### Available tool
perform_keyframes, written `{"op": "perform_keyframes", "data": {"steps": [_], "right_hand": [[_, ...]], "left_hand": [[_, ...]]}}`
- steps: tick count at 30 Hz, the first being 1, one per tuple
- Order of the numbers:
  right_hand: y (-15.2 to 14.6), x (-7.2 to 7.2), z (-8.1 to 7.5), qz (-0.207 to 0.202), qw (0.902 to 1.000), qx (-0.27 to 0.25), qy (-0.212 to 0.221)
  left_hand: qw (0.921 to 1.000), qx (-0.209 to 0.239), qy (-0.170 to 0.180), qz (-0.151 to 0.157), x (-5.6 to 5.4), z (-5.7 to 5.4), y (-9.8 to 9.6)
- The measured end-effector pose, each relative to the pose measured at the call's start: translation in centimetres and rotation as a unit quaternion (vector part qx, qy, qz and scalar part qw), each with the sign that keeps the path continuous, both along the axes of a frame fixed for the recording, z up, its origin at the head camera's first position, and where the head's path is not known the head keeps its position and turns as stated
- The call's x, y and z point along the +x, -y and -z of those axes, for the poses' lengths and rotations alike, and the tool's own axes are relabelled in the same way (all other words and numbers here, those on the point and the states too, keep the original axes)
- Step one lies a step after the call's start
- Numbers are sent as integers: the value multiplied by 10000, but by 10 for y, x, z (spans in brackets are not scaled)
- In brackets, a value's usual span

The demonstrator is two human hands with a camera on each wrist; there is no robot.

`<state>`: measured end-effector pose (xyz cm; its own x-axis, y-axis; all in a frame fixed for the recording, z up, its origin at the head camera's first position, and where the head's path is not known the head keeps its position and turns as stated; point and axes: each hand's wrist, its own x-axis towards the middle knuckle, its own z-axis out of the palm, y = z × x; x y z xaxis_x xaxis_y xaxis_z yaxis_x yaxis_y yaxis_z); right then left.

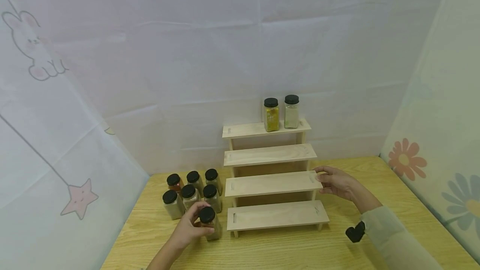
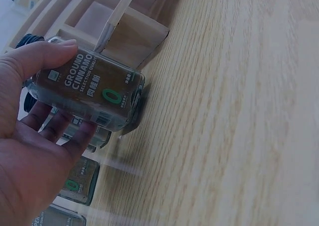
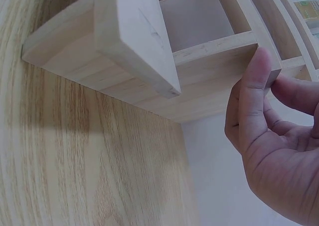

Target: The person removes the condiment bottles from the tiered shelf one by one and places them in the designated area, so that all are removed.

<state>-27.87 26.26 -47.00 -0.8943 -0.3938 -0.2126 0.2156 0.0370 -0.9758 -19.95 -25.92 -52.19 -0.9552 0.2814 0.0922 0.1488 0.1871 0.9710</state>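
My left hand (image 1: 190,227) grips a spice jar (image 1: 215,231) with a black lid, just left of the rack's lowest step. The left wrist view shows its label, ground cinnamon, with the thumb over the upper part and the fingers on the opposite side. A pale wooden four-step rack (image 1: 271,184) stands on the table. At its right end, my right hand (image 1: 339,184) pinches the end of the second step from the bottom. In the right wrist view, thumb and fingers (image 3: 253,101) close on that step's corner.
Several black-lidded spice jars (image 1: 190,195) stand grouped left of the rack. On the top step, toward its right end, are a yellow-filled jar (image 1: 271,119) and a pale-filled jar (image 1: 291,116). Patterned cloth (image 1: 187,61) hangs behind and beside the wooden table (image 1: 285,249).
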Motion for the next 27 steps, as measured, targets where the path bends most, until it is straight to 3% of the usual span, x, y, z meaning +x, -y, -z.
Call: {"op": "perform_keyframes", "data": {"steps": [9,15,27], "right_hand": [[0,0,0,36,10000,-10,30],[0,-1,1,36,10000,-22,43],[1,-1,1,52,10000,-35,57]], "left_hand": [[9994,-179,82,-273,3,1,-1],[9993,-180,166,-294,3,3,0],[9996,-250,157,45,1,1,2]]}}
